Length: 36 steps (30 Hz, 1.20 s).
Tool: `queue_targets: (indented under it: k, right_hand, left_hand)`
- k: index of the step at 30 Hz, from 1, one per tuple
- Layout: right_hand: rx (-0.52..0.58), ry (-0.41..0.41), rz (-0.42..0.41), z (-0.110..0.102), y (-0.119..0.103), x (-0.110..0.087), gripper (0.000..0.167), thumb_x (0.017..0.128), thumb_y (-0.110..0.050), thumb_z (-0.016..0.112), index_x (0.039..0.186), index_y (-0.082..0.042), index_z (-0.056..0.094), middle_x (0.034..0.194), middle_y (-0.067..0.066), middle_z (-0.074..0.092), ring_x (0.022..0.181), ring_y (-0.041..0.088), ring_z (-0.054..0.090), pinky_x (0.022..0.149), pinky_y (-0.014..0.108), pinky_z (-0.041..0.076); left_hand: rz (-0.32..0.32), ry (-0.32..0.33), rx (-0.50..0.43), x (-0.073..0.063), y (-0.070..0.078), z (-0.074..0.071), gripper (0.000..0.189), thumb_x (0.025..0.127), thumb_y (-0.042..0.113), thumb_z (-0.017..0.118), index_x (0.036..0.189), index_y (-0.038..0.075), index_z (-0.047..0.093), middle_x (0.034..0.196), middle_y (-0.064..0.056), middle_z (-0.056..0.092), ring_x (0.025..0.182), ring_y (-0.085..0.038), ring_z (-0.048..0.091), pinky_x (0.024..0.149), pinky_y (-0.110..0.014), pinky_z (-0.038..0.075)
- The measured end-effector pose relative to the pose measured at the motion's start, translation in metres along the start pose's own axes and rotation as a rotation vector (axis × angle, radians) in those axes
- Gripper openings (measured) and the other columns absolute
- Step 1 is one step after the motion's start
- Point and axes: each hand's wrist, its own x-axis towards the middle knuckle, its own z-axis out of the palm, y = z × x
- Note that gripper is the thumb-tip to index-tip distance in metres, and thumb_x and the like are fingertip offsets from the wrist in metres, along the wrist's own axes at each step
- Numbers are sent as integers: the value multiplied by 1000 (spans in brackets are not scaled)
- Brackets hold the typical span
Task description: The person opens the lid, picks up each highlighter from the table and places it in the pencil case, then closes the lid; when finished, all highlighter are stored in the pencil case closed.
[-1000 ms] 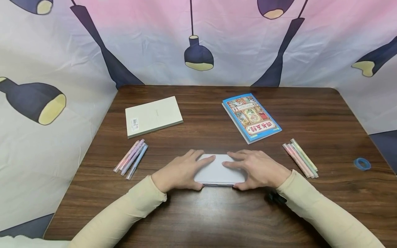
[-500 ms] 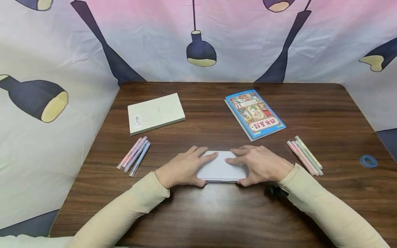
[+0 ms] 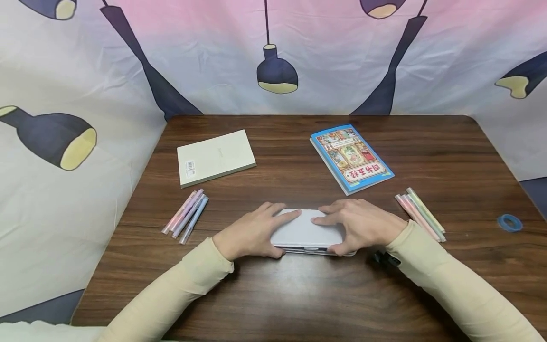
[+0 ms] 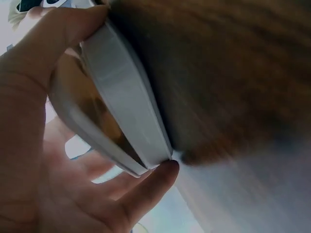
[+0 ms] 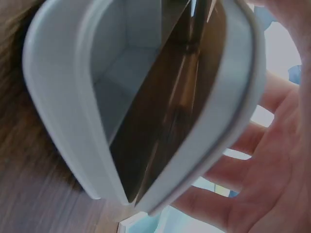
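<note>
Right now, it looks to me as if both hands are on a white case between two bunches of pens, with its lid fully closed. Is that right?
Not quite: the lid isn't fully closed. The right wrist view shows it partly raised, with a gap into the white case.

Cream slvs [image 3: 179,285], blk device [image 3: 386,259] under R cuff [image 3: 401,240]

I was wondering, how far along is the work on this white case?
Done: a gap shows between lid and base. In hand: the white case, gripped by left hand and right hand. Left, probably: opening it fully, as the lid is only partly raised.
</note>
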Motion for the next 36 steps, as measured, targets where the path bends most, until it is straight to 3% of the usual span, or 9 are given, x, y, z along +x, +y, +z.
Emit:
queue_targets:
  k: [5,11,14,18,20,24,27,32,36]
  right_hand:
    - [86,-8,-12,-5,6,0,61,79,-48,78,133,-22,67,136,12,62,117,25,64,92,43,55]
    - [231,1,-54,-14,18,-2,50,84,-46,77,127,-21,71,128,1,68,114,12,65,92,37,56]
    - [275,13,-49,-20,22,-2,39,86,-41,76,120,-24,74,118,-7,71,100,4,67,80,30,57]
    - [322,21,-29,-29,25,-4,26,91,-36,73,116,-29,75,102,-18,73,71,-3,57,60,21,48]
    - [353,31,-30,-33,27,-4,24,95,-34,69,118,-30,75,103,-19,73,68,-1,56,59,20,47]
    - [385,132,-4,-36,33,-2,24,99,-27,64,122,-26,73,101,-16,73,74,-1,59,65,20,50]
    - [352,245,70,-33,39,3,25,100,-24,63,123,-23,73,103,-12,73,70,2,55,64,21,47]
    - [303,341,223,-28,49,17,26,101,-26,61,122,-21,73,114,-5,73,88,7,62,73,30,49]
    - [305,357,269,-21,57,29,26,101,-23,61,122,-15,74,118,2,72,104,16,66,82,38,52]
  left_hand:
    - [-37,33,-74,-8,-4,-1,93,76,45,83,154,22,39,145,-11,46,128,-28,49,101,-43,49]
    - [-12,131,-129,-16,-10,-1,102,69,53,87,151,11,43,135,-11,55,119,-25,57,101,-40,49]
    - [-27,156,-142,-18,-12,-2,107,67,52,88,151,7,40,136,-14,56,121,-27,57,104,-41,47]
    - [-122,147,-189,-19,-9,0,119,66,52,89,156,4,28,142,-22,52,129,-34,52,110,-44,42]
    - [-165,148,-207,-18,-7,1,127,65,52,89,158,1,20,143,-25,49,129,-37,50,110,-46,41]
    - [-199,161,-212,-18,-4,4,139,64,51,90,156,-7,4,146,-30,45,130,-41,48,111,-49,40]
    - [-184,177,-201,-18,-3,5,141,64,49,89,154,-11,-1,152,-33,34,135,-44,43,113,-50,36]
    - [-107,235,-133,-17,-3,3,137,64,47,88,155,-10,3,161,-31,10,147,-41,23,120,-48,24]
    - [-55,233,-73,-17,-4,2,132,64,49,87,155,-9,11,163,-27,7,150,-38,16,120,-51,23]
